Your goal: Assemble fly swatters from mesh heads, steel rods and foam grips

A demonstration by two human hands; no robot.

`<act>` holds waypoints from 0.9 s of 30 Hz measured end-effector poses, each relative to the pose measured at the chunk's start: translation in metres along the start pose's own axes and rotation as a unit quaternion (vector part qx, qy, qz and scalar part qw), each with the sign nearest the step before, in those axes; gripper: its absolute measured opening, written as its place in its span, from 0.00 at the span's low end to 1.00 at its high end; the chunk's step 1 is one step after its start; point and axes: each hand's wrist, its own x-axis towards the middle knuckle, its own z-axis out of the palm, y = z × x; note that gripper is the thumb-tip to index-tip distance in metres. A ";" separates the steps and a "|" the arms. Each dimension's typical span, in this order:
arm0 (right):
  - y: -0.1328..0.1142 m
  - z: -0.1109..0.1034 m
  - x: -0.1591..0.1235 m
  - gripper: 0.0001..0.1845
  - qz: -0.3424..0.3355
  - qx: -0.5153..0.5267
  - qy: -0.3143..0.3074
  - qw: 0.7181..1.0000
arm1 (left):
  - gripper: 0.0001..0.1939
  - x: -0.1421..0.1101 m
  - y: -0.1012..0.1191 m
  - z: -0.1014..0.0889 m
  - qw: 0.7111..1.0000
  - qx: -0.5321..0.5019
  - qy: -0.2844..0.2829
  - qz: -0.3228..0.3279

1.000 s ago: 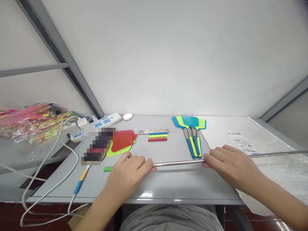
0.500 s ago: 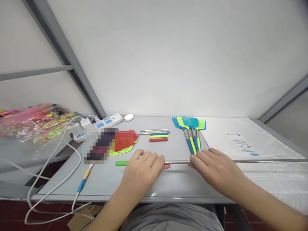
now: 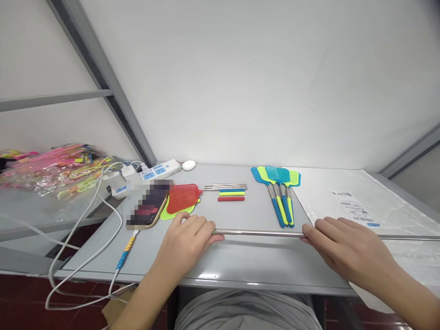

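Note:
A long metal telescopic rod [image 3: 261,233] runs level across the front of the table in both hands. My left hand [image 3: 190,238] is wrapped round its left end, and only a sliver of the green grip [image 3: 214,232] shows. My right hand [image 3: 343,243] is closed on the rod further right, beyond which the metal continues to the picture's edge. Behind the rod lie thin metal rods [image 3: 225,187] and blue, yellow-green [image 3: 232,194] and red grips [image 3: 231,199]. Several fly swatters [image 3: 282,201] with blue or yellow-green handles lie fanned together nearer my right hand.
Left of centre are a red swatter head [image 3: 184,197] and a yellow-green swatter head [image 3: 168,213], partly overlapping. Beside them lies a phone [image 3: 156,208] on a white cable. A power strip [image 3: 161,170] sits behind. White plastic packaging [image 3: 326,197] covers the table's right side.
My hands have moved further apart along the rod, baring more metal between them. My left hand now covers nearly all of the green grip. The view has shifted slightly.

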 end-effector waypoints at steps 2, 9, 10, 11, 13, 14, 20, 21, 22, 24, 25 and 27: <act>0.001 -0.003 -0.003 0.08 -0.003 0.004 0.005 1.000 | 0.15 -0.007 -0.008 0.000 1.000 -0.003 0.007 -0.010; -0.001 0.000 -0.003 0.05 -0.021 0.049 0.001 0.999 | 0.19 -0.017 -0.015 0.002 0.995 -0.056 0.082 -0.032; -0.003 0.000 -0.001 0.05 -0.025 0.054 -0.003 0.998 | 0.19 -0.015 -0.009 0.003 0.994 -0.067 0.087 -0.027; -0.007 0.000 0.001 0.05 -0.031 0.060 -0.012 0.998 | 0.18 -0.011 -0.001 0.004 0.993 -0.080 0.089 -0.023; -0.017 -0.001 0.007 0.06 -0.048 0.075 -0.035 0.995 | 0.18 -0.001 0.019 0.006 0.990 -0.104 0.090 -0.004; -0.022 -0.001 0.011 0.07 -0.053 0.084 -0.046 0.994 | 0.18 0.004 0.029 0.007 0.989 -0.115 0.092 0.000; -0.035 0.000 0.033 0.06 -0.037 0.097 -0.051 0.993 | 0.16 0.022 0.049 0.008 0.986 -0.119 0.108 -0.032; -0.034 0.000 0.036 0.05 -0.035 0.096 -0.052 0.993 | 0.16 0.021 0.046 0.007 0.987 -0.115 0.105 -0.029; -0.034 -0.001 0.038 0.05 -0.033 0.096 -0.052 0.994 | 0.16 0.019 0.041 0.006 0.988 -0.109 0.102 -0.024; -0.032 -0.003 0.041 0.04 -0.031 0.095 -0.049 0.994 | 0.16 0.013 0.031 0.004 0.990 -0.097 0.097 -0.016; -0.031 -0.004 0.041 0.06 -0.029 0.093 -0.046 0.994 | 0.16 0.009 0.026 0.003 0.991 -0.091 0.097 -0.015; -0.029 -0.006 0.040 0.08 -0.021 0.081 -0.034 0.996 | 0.15 0.003 0.017 0.003 0.991 -0.081 0.104 -0.018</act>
